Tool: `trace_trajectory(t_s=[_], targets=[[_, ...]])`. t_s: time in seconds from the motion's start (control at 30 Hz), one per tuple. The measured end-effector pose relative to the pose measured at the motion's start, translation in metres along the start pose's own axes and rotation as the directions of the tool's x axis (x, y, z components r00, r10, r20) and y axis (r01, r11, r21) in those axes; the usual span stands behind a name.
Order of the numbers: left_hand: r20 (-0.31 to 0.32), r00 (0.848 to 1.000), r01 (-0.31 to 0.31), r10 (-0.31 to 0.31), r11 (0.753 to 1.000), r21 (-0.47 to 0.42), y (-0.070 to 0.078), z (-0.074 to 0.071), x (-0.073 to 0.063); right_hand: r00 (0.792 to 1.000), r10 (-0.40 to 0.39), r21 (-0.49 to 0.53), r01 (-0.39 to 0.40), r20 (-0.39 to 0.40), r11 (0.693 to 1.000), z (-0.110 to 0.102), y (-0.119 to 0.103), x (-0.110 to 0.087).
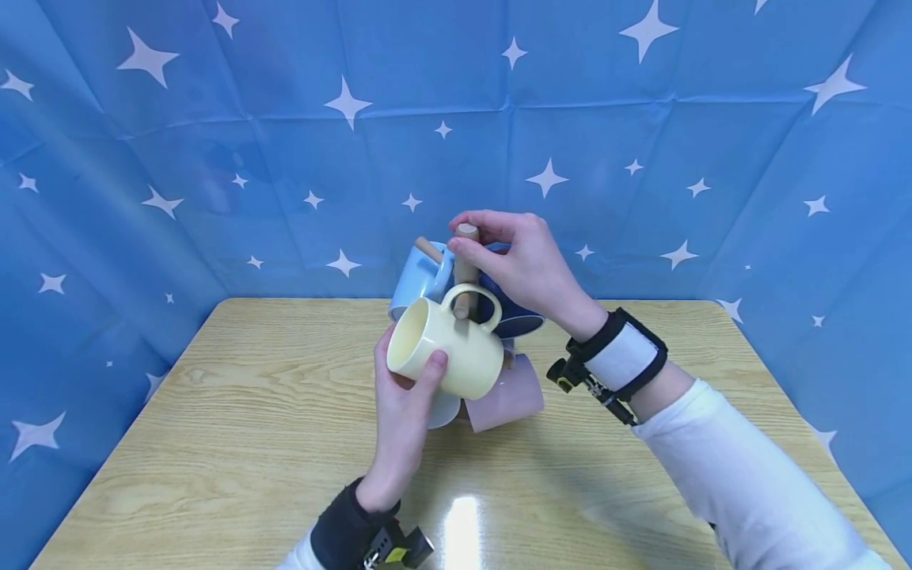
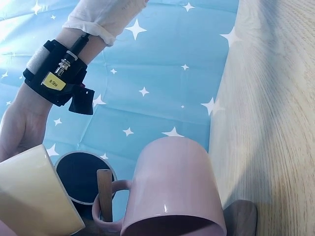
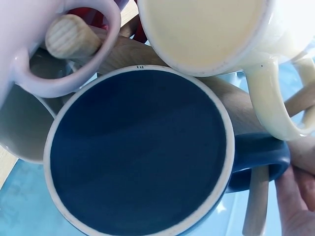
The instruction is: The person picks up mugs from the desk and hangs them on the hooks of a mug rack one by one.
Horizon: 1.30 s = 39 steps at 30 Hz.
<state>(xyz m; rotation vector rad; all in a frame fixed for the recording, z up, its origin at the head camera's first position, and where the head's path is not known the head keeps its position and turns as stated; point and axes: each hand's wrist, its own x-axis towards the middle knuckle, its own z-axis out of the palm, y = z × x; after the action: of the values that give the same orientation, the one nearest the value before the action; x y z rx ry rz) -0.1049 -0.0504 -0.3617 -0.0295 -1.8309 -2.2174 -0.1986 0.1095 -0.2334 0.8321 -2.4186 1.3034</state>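
Observation:
My left hand point(image 1: 400, 404) grips the pale yellow mug point(image 1: 463, 360) by its body, thumb on the near side, the mug's mouth tilted to the left. Inside the loop of its handle shows the end of a wooden peg point(image 1: 462, 305). My right hand point(image 1: 527, 261) holds the top of the wooden mug tree's post point(image 1: 466, 269) between thumb and fingers. On the tree hang a light blue mug point(image 1: 415, 281) at left, a dark blue mug point(image 3: 140, 152) under the right hand, and a pink mug point(image 1: 516, 396) lower down.
A whitish mug point(image 1: 443, 410) sits low, partly behind the yellow one. The right wrist view shows a grey mug point(image 3: 24, 125) beyond the pink handle. The mug tree stands on a wood-grain table point(image 1: 285, 443), with a blue starry curtain point(image 1: 285, 150) behind.

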Motion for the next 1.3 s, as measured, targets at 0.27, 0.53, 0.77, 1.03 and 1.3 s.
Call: trace_trajectory(t_s=[0.27, 0.53, 0.77, 1.03, 1.3], targets=[[-0.003, 1.000, -0.005, 0.005, 1.000, 0.001, 0.001, -0.001, -0.001, 1.000, 0.007, 0.006, -0.007, 0.007, 1.000, -0.001, 0.000, 0.000], [-0.030, 0.999, -0.019, 0.019, 1.000, -0.022, 0.006, -0.004, -0.001, 1.000, 0.013, 0.010, -0.013, 0.016, 1.000, -0.001, 0.000, -0.001], [-0.045, 0.998, -0.033, 0.033, 0.999, -0.015, 0.011, -0.007, 0.000, 0.999, 0.023, -0.011, -0.023, 0.038, 1.000, -0.005, 0.000, 0.000], [-0.078, 0.995, -0.065, 0.063, 0.997, -0.031, 0.016, -0.013, 0.004, 0.996, 0.041, -0.043, -0.037, 0.081, 0.998, -0.009, 0.000, -0.001], [-0.071, 0.985, -0.158, 0.159, 0.987, 0.021, 0.022, -0.020, 0.006, 0.995, 0.089, -0.055, -0.086, 0.055, 0.995, -0.023, 0.002, -0.006]])
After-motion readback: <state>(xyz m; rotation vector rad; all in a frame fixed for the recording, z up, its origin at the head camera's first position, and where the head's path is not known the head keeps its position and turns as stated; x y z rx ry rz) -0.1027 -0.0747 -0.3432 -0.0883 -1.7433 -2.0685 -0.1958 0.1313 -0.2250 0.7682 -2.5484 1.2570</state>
